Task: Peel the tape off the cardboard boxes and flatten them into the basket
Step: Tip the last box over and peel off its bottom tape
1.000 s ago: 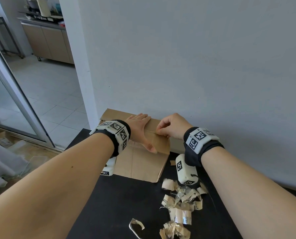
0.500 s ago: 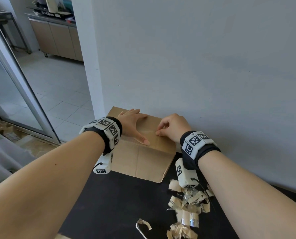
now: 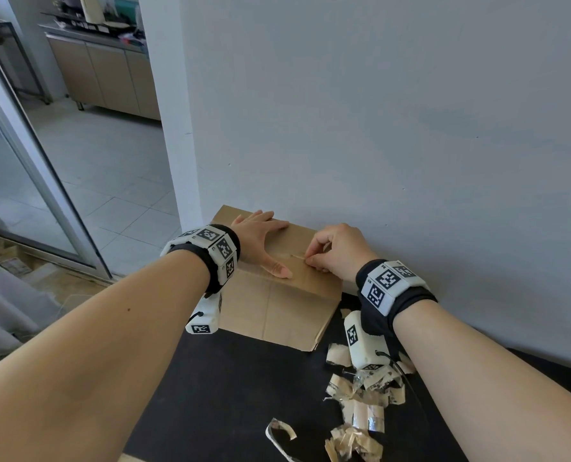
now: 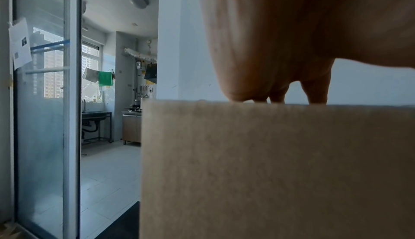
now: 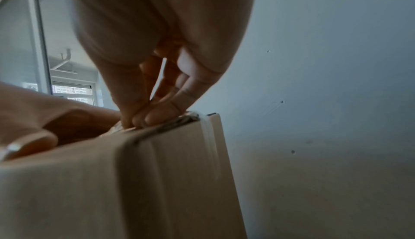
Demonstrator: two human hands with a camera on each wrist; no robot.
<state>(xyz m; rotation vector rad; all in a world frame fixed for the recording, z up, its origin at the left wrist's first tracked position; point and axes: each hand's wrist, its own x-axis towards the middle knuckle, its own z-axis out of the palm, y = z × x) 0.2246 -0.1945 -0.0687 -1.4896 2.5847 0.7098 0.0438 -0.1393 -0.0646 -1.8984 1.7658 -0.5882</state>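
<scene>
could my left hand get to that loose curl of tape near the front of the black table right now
Probably yes, though not without letting go: the left hand lies flat on the cardboard box, steadying it while the right hand pinches tape. The tape curl lies on bare black table, nothing between.

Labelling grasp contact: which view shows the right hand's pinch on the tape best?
Right wrist. It looks along the right hand at its fingertips pinching the clear tape on top of the cardboard box. Head view shows the knuckles, tape only a faint strip. Left wrist view shows neither.
</scene>
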